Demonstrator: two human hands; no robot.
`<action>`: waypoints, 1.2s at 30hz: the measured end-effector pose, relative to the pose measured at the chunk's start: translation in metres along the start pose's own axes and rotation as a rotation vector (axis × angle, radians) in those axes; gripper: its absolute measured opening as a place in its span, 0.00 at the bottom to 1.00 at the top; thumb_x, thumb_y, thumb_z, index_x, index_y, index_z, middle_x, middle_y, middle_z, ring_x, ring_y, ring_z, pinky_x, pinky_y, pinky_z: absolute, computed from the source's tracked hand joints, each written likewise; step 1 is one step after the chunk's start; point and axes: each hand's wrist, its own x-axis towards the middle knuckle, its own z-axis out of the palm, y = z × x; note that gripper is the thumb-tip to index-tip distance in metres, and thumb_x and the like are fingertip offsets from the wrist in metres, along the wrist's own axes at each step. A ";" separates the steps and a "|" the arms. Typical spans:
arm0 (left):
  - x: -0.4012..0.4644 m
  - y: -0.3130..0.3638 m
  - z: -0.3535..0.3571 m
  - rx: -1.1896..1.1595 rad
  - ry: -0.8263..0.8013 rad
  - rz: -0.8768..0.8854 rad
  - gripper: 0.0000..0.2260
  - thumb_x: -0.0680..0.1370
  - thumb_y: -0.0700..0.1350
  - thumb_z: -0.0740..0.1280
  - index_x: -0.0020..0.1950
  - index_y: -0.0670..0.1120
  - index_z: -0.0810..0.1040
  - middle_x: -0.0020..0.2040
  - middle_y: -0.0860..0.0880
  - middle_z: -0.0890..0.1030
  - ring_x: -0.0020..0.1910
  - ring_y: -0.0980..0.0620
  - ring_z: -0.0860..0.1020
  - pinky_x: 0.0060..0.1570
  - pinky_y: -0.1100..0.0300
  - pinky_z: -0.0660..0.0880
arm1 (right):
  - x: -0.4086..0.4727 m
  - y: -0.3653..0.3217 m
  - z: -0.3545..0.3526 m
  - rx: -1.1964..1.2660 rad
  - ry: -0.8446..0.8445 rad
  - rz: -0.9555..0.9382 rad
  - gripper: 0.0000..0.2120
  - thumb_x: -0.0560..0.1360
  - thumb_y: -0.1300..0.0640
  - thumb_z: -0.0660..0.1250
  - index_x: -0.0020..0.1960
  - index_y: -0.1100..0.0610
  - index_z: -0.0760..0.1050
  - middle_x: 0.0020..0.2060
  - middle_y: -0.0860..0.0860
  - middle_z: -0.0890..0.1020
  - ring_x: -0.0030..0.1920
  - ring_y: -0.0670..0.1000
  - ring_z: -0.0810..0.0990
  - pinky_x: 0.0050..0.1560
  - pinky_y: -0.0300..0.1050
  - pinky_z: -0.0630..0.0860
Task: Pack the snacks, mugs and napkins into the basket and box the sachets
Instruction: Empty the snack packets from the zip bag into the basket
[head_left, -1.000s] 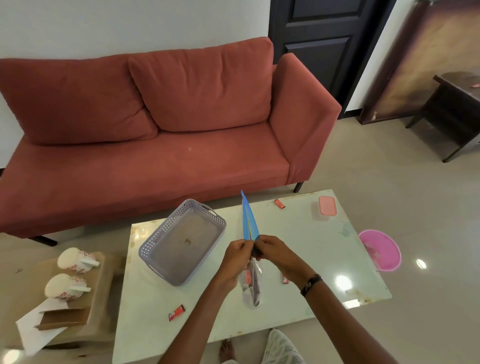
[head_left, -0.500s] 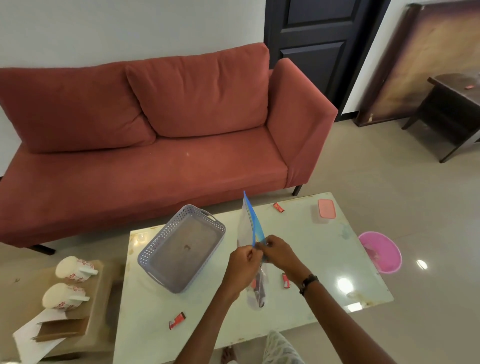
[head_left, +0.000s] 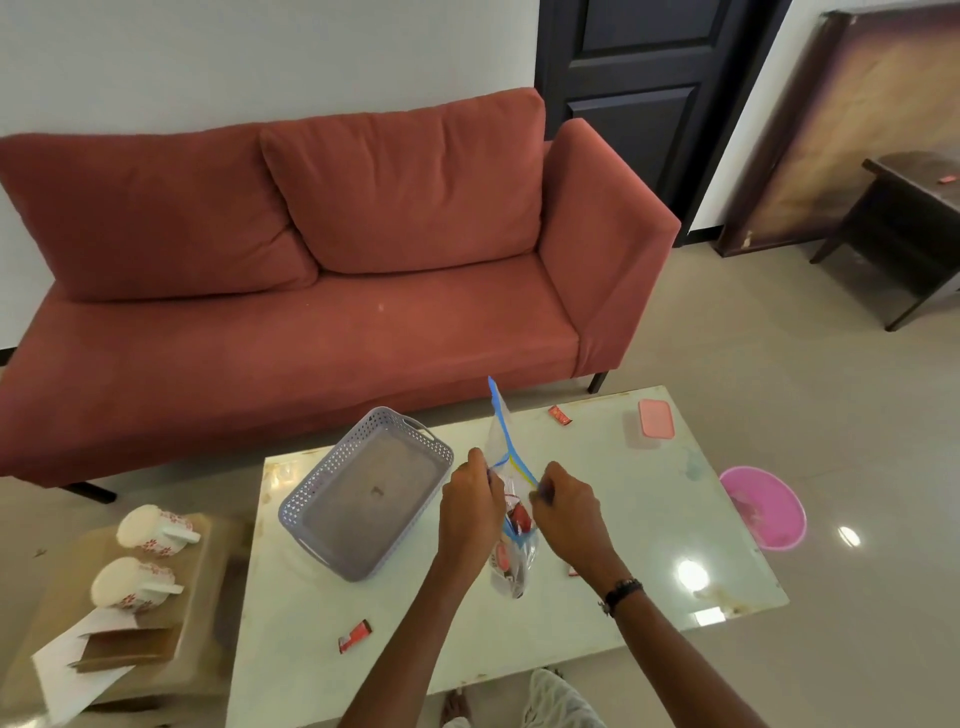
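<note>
A clear zip bag (head_left: 500, 439) with a blue seal strip hangs above the glass table (head_left: 623, 509), with snack packets visible inside. My left hand (head_left: 470, 506) pinches one side of its mouth and my right hand (head_left: 563, 512) pinches the other, and the mouth is pulled apart. A grey perforated basket (head_left: 366, 491) lies to the left of my hands with nothing in it. Red sachets lie on the table: one near the front (head_left: 355, 635), one at the far edge (head_left: 559, 415). Two white mugs (head_left: 150, 530) (head_left: 132, 582) and a white napkin (head_left: 67, 675) are on a low stool at left.
A small box with a pink lid (head_left: 655, 418) sits at the table's far right. A pink plastic bowl (head_left: 763, 506) lies on the floor to the right. A red sofa (head_left: 311, 291) stands behind the table. A dark wooden table (head_left: 914, 218) is at far right.
My hands have moved apart, and the bag's mouth, pinched flat before, now gapes. The camera view has shifted slightly down.
</note>
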 end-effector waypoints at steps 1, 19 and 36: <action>0.000 -0.002 0.001 -0.024 0.020 0.018 0.08 0.80 0.45 0.59 0.42 0.45 0.63 0.44 0.41 0.80 0.41 0.46 0.81 0.37 0.58 0.76 | 0.000 0.002 -0.004 -0.036 0.026 0.024 0.05 0.75 0.62 0.60 0.41 0.60 0.66 0.31 0.52 0.73 0.31 0.52 0.69 0.30 0.41 0.64; 0.015 0.004 -0.002 0.258 -0.031 0.190 0.09 0.81 0.44 0.57 0.55 0.40 0.72 0.50 0.42 0.81 0.47 0.43 0.80 0.46 0.54 0.77 | 0.012 -0.019 -0.005 -0.125 -0.048 -0.120 0.05 0.76 0.61 0.63 0.48 0.60 0.78 0.45 0.55 0.83 0.40 0.53 0.78 0.39 0.40 0.71; 0.000 -0.001 0.002 0.072 0.047 0.171 0.08 0.80 0.45 0.58 0.47 0.41 0.71 0.42 0.44 0.79 0.35 0.52 0.72 0.34 0.62 0.69 | 0.033 -0.021 -0.017 -0.079 0.079 -0.125 0.08 0.77 0.57 0.63 0.47 0.59 0.79 0.44 0.55 0.84 0.40 0.53 0.79 0.40 0.44 0.76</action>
